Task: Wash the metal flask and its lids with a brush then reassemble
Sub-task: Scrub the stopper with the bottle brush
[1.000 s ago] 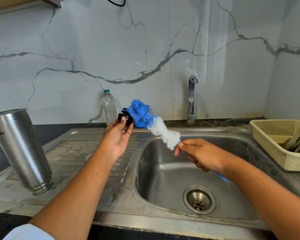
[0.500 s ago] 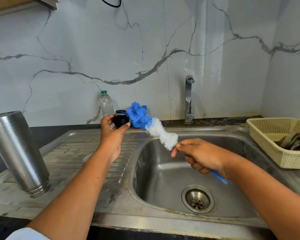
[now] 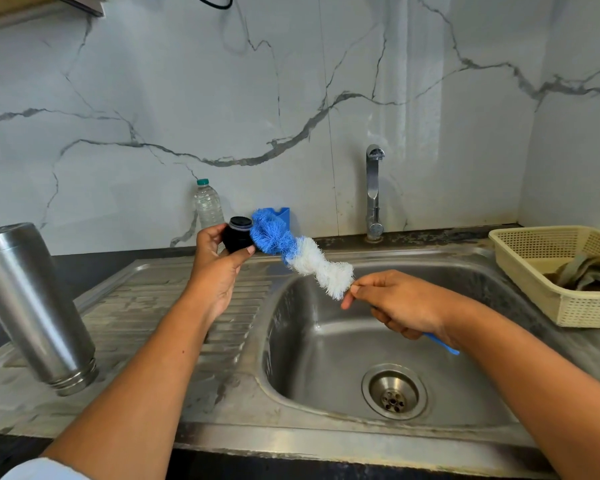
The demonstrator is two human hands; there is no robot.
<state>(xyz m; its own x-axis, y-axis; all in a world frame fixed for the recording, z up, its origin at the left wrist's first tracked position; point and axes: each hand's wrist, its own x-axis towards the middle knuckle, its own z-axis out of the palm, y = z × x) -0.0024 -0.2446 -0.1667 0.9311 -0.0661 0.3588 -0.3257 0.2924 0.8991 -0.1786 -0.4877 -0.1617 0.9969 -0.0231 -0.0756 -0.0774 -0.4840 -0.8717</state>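
Note:
My left hand [image 3: 215, 268] holds a small black lid [image 3: 237, 235] between thumb and fingers, above the draining board. My right hand [image 3: 402, 303] grips the blue handle of a bottle brush [image 3: 302, 254], over the sink basin. The brush has a blue tip and white lower bristles, and its blue tip touches the lid's right side. The metal flask [image 3: 32, 306] stands upside down, mouth on the draining board at the far left, leaning slightly. No other lid is visible.
The steel sink [image 3: 326, 341] with its drain [image 3: 394, 396] lies below my right hand. A tap [image 3: 374, 192] rises at the back. A plastic water bottle [image 3: 207, 202] and a blue holder [image 3: 281, 213] stand by the wall. A cream basket [image 3: 548, 271] with cloth sits right.
My left hand has turned the black lid so its top faces up and raised it slightly. The brush stays against the lid, with my right hand nearly still.

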